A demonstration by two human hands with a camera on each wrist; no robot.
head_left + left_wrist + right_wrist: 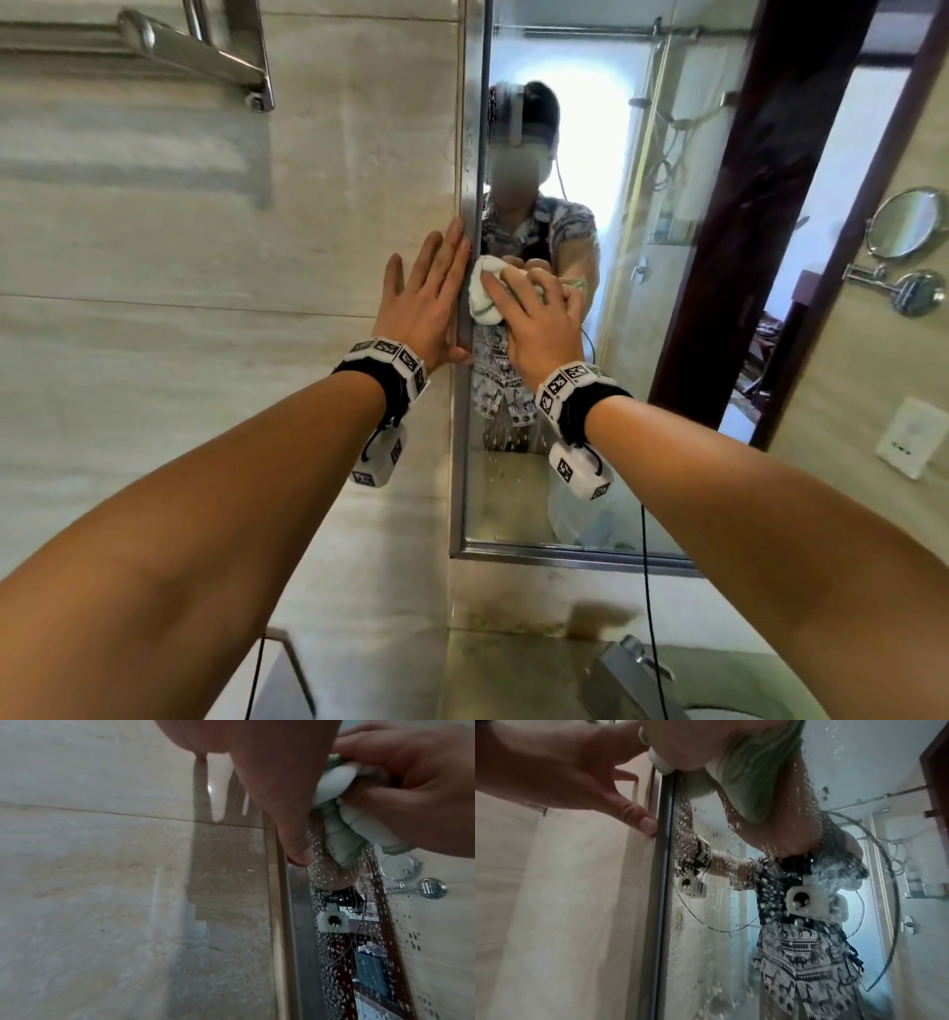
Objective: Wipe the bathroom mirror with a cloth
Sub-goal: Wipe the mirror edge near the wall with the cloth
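Note:
The bathroom mirror hangs on the tiled wall in a metal frame, its lower glass speckled with water drops. My right hand grips a bunched white and green cloth and presses it against the glass beside the mirror's left frame edge. The cloth shows rolled under those fingers, and green folds of the cloth lie against the wet glass. My left hand lies flat with straight fingers on the wall tile, its thumb touching the frame.
A steel towel rack is mounted high on the left wall. A round swivel mirror and a wall socket sit on the right wall. A tap and the counter lie below the mirror. A black cable dangles from my right wrist.

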